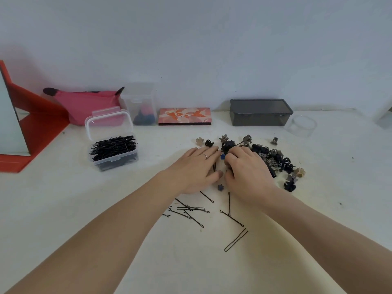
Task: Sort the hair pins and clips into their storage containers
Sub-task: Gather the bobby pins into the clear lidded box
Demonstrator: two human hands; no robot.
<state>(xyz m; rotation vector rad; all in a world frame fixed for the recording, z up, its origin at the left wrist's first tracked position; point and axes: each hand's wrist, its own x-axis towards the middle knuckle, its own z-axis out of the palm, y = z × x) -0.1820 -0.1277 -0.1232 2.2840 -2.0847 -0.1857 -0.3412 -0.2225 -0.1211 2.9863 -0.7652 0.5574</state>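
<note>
Loose hair pins [235, 240] are lying scattered on the counter [63, 209] nearest me, long axes mostly slanting. Beyond them my left hand [194, 169] is pressing flat, fingers [209, 151] straight, over a pin or two, while my right hand [246, 170] is curling into the clip pile [273, 159]; what it's grasping I cannot tell. The open pin box [113, 150] is sitting further left, nearer my left hand.

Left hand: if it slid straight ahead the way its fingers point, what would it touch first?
Probably the small black claw clip just beyond the left hand fingertips, with a beige flower clip beside it. Depth is unclear from this single view.
</note>
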